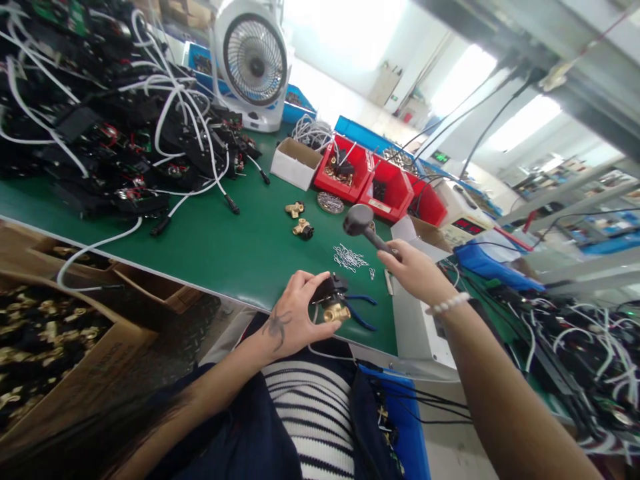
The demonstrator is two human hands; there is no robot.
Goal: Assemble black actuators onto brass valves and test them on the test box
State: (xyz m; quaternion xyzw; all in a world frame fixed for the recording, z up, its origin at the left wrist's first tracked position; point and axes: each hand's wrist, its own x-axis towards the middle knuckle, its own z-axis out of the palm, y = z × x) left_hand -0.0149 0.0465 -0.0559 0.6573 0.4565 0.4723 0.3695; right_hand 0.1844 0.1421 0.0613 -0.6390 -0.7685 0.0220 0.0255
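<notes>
My left hand [296,313] is closed round a black unit with a brass valve fitting [336,313] and steadies it near the table's front edge. A white cable runs from the unit beneath that hand. In my right hand [417,270] is a grey hammer [359,220], gripped by its handle and raised above the table. Blue-handled pliers [361,311] lie just right of the unit. A small heap of metal clips [349,257] lies beyond it. Two loose brass fittings, one bare [295,209] and one with a black part [303,229], rest farther back.
Black units with white cables [165,127] pile up at the left. A white fan [253,63], a white carton [296,164] and red bins [387,190] line the back. A box of brass parts [45,340] stands lower left; a blue crate [413,427] sits below the table edge.
</notes>
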